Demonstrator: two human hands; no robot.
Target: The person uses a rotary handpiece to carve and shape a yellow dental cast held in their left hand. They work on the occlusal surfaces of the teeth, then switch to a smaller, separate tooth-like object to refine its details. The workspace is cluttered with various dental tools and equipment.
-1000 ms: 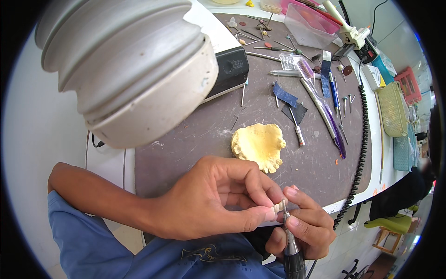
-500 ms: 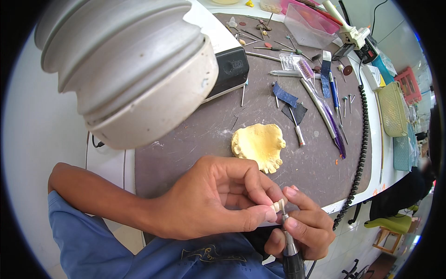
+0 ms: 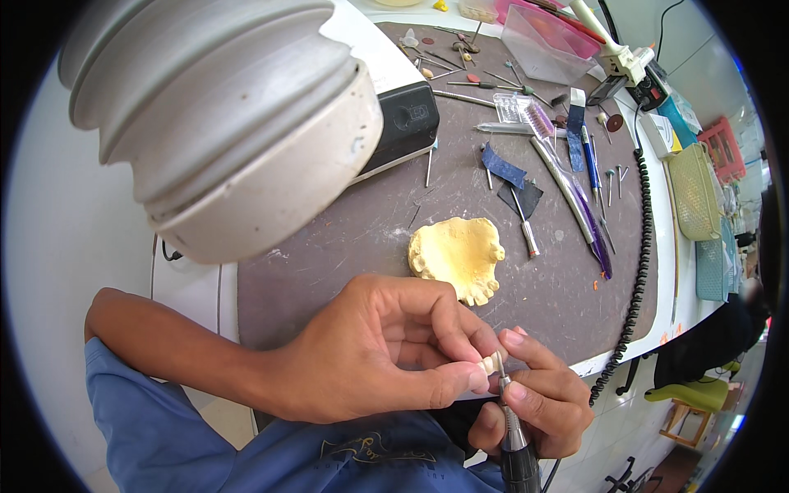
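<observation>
Between the thumb and fingertips of my left hand [image 3: 394, 349] is a small ivory dental bridge [image 3: 491, 363], mostly covered by the fingers. My right hand [image 3: 542, 398] is closed round a dental handpiece [image 3: 515, 440] with a metal nose and black body. The handpiece points upward, and its thin tip meets the right end of the bridge; whether it touches cannot be made out. Just beyond my left hand, a yellow plaster dental model [image 3: 456, 256] rests on the brown mat [image 3: 345, 263].
A ribbed suction hood [image 3: 246, 148] looms at upper left beside a black-fronted box [image 3: 407, 123]. Several burs, a purple toothbrush [image 3: 540, 121] and blue paper strips [image 3: 503, 167] lie on the mat. A coiled black cord [image 3: 645, 238] runs along the right edge near baskets [image 3: 694, 193].
</observation>
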